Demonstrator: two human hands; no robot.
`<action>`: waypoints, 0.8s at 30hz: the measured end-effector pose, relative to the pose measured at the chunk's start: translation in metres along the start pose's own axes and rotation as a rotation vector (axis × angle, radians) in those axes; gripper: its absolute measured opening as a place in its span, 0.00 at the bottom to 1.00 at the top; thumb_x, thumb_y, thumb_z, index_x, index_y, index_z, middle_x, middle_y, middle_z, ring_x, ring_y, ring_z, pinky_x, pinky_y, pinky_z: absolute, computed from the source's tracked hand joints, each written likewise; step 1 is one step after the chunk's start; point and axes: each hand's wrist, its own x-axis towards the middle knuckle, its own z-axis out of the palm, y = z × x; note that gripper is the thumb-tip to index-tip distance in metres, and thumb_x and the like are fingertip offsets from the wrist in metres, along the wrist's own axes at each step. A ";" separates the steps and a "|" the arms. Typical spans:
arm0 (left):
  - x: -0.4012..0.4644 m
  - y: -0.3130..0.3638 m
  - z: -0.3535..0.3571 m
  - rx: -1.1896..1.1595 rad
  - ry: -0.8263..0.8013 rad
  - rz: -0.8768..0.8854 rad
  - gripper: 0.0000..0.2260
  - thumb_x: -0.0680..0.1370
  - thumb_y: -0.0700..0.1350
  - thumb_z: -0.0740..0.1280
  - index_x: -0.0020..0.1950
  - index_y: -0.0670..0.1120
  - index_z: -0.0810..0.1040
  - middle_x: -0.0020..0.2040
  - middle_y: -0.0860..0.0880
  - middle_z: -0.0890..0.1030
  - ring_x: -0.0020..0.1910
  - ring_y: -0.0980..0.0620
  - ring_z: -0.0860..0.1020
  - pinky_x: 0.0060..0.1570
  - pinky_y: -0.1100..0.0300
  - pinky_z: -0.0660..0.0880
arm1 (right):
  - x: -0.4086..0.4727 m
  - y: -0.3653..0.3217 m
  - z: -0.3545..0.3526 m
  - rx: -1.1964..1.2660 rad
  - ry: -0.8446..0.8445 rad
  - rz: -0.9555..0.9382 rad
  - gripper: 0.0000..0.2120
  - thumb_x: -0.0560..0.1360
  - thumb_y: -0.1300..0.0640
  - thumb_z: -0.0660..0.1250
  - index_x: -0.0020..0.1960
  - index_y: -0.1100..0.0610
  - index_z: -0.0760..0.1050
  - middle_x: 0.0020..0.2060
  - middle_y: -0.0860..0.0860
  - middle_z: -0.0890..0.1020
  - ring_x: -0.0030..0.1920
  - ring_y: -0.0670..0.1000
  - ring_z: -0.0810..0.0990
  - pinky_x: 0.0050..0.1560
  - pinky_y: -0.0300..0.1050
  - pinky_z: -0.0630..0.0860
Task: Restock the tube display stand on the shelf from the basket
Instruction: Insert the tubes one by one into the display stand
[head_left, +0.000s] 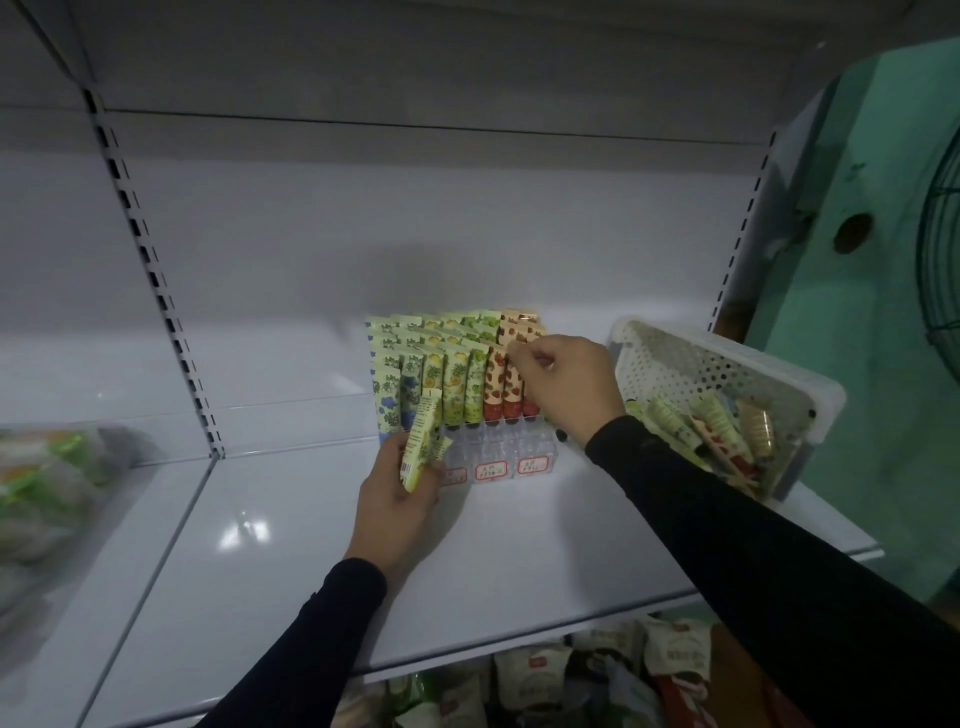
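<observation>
A clear tiered display stand (488, 452) sits on the white shelf (291, 545), filled with rows of green, yellow and red patterned tubes (452, 374). My left hand (400, 499) grips a few green and yellow tubes (423, 444) in front of the stand's left side. My right hand (563, 389) pinches the top of a red strawberry tube (511, 387) at the stand's right side. To the right stands a white perforated basket (670, 364) with several more tubes (717, 431) lying in it.
Slotted shelf uprights (156, 280) stand at the left. Bagged goods (47, 478) lie on the neighbouring shelf at far left. Packets (545, 680) fill the shelf below. A green wall and a fan guard (935, 249) are at the right.
</observation>
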 end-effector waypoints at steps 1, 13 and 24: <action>0.000 0.001 0.000 -0.005 -0.007 -0.009 0.10 0.79 0.42 0.66 0.57 0.55 0.75 0.41 0.50 0.80 0.35 0.53 0.77 0.34 0.62 0.73 | -0.006 0.001 -0.001 0.028 -0.032 0.006 0.19 0.79 0.47 0.63 0.39 0.60 0.82 0.33 0.54 0.83 0.36 0.53 0.81 0.44 0.46 0.77; -0.008 0.045 0.013 -0.122 -0.189 -0.052 0.08 0.79 0.39 0.67 0.57 0.49 0.80 0.39 0.48 0.85 0.34 0.52 0.80 0.30 0.65 0.72 | -0.043 0.007 -0.003 0.226 -0.515 0.157 0.10 0.78 0.51 0.67 0.50 0.57 0.82 0.40 0.50 0.84 0.39 0.48 0.84 0.38 0.37 0.79; -0.013 0.044 0.019 -0.238 -0.221 -0.163 0.10 0.79 0.40 0.68 0.60 0.45 0.79 0.44 0.49 0.85 0.42 0.49 0.83 0.39 0.55 0.79 | -0.039 0.013 -0.006 0.694 -0.333 0.514 0.09 0.75 0.60 0.71 0.51 0.66 0.82 0.39 0.56 0.83 0.36 0.50 0.80 0.46 0.44 0.81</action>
